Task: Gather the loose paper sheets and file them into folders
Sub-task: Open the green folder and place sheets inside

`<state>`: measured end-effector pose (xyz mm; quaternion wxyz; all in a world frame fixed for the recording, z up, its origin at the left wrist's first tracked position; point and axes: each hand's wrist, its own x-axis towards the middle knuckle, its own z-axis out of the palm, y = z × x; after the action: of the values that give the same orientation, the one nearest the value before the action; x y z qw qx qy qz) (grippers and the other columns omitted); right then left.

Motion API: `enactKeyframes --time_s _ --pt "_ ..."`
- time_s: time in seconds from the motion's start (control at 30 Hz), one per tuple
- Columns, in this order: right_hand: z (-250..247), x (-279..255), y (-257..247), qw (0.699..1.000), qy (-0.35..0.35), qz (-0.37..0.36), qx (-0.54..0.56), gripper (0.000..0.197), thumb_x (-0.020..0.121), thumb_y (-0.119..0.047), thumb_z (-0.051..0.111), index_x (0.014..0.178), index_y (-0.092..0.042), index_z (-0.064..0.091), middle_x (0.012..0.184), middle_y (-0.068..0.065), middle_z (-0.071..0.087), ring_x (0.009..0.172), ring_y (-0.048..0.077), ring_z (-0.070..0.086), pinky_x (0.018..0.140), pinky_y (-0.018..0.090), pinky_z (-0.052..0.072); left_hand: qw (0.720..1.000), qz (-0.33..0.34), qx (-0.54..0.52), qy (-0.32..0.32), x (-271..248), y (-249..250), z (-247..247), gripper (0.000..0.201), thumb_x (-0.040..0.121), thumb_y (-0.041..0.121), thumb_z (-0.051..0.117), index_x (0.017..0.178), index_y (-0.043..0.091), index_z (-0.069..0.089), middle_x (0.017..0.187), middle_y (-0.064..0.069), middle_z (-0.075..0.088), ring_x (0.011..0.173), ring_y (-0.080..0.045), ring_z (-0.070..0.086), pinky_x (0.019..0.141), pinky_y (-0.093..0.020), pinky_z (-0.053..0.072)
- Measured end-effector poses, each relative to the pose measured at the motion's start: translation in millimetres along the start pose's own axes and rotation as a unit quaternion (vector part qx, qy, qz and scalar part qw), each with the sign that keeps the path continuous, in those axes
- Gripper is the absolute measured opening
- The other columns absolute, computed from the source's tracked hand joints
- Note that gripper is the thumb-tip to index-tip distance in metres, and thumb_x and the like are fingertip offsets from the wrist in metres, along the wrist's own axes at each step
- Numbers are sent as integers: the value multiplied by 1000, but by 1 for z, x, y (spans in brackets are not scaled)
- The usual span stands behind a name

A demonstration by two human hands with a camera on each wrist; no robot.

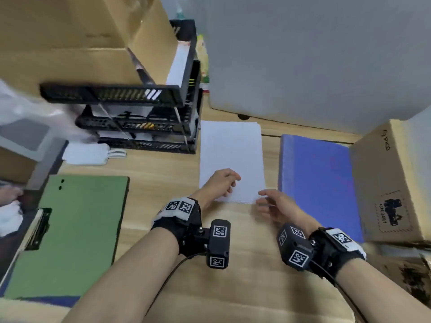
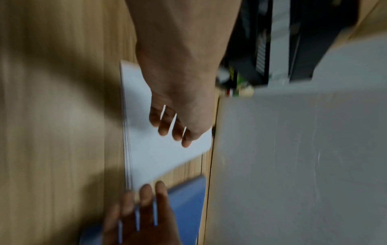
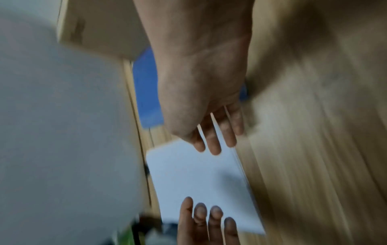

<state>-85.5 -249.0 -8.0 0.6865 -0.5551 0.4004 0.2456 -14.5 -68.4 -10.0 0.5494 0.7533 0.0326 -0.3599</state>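
Where the wooden surface lies bare at its middle, a stack of white paper sheets rests flat, its long sides running toward twelve o'clock. The left hand lies on the stack's near end, fingers loosely bent, fingertips on the top sheet; its grip closes on nothing that can be seen. The right hand sits at the stack's near corner, toward five o'clock, fingers relaxed and slightly spread, the tips just at the paper's edge; whether they touch it cannot be told, and nothing is held.

At three o'clock from the sheets, just beside them with a strip of wood between, lies a blue folder, closed and flat. Beyond it at three o'clock stands a cardboard box with printed marks. At nine o'clock, well apart from the stack, a green folder lies closed, a clip at its left edge. At eleven o'clock a black tiered tray rack stands just beside the stack's far corner, white paper in its tiers. A large grey box fills the side at twelve to one o'clock. Both wrist views are blurred.
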Motion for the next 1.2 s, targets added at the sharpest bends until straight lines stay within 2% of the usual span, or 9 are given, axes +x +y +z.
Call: enactKeyframes --time_s 0.13,0.2,0.27,0.37,0.47,0.63,0.8,0.97,1.2 --pt "82 13 -1 996 -44 -12 -75 7 93 -15 54 93 -10 58 79 8 59 60 23 57 47 21 47 986 -8 -39 161 -38 -51 -81 18 97 17 47 94 17 65 68 5 52 63 -13 47 56 -25 35" --pt "125 21 9 987 -129 27 -92 17 89 -15 54 78 -14 40 69 4 39 52 19 38 56 26 34 967 -25 -53 246 -60 -81 -119 16 97 16 50 101 18 65 78 8 59 72 -11 53 61 -24 40" --pt "167 26 24 969 -204 68 -122 33 84 -18 53 78 -19 21 69 2 22 53 17 21 58 32 20 943 -49 -60 323 -84 -112 -153 21 95 11 50 109 18 63 97 6 63 88 -13 57 75 -24 44" --pt "220 33 46 956 -217 94 -175 17 90 -18 53 74 -13 50 73 7 50 60 24 47 63 30 44 913 -100 -46 394 -114 -158 -201 34 91 3 53 122 14 60 122 -3 61 111 -18 56 100 -27 42" --pt "262 38 67 951 -220 90 -195 16 96 -15 50 83 -9 59 84 10 58 68 26 55 67 33 50 878 -159 -19 451 -134 -197 -243 46 84 4 61 130 11 57 134 -9 58 124 -26 53 110 -37 39" --pt "300 44 81 941 -209 94 -249 14 100 -17 47 99 -9 59 101 9 62 86 26 62 69 36 56 852 -236 34 466 -146 -220 -279 64 81 10 61 143 11 45 143 -12 49 129 -31 48 110 -40 39" --pt "312 53 76 948 -190 112 -231 16 100 -17 48 95 -9 60 98 9 64 85 24 61 70 35 52 817 -281 110 491 -128 -221 -278 74 81 28 68 146 16 35 145 -10 32 133 -31 32 106 -39 33" --pt "317 61 70 949 -183 144 -214 19 99 -20 50 100 -6 62 96 8 66 86 22 61 73 32 53 789 -294 167 513 -101 -210 -275 78 78 45 69 140 12 36 138 -12 40 129 -32 36 104 -41 28" --pt "318 65 64 954 -162 161 -194 22 98 -21 50 81 -9 57 75 9 59 73 23 59 70 31 47 785 -315 174 504 -84 -203 -284 77 79 51 66 135 6 39 137 -14 45 129 -32 37 105 -41 26"
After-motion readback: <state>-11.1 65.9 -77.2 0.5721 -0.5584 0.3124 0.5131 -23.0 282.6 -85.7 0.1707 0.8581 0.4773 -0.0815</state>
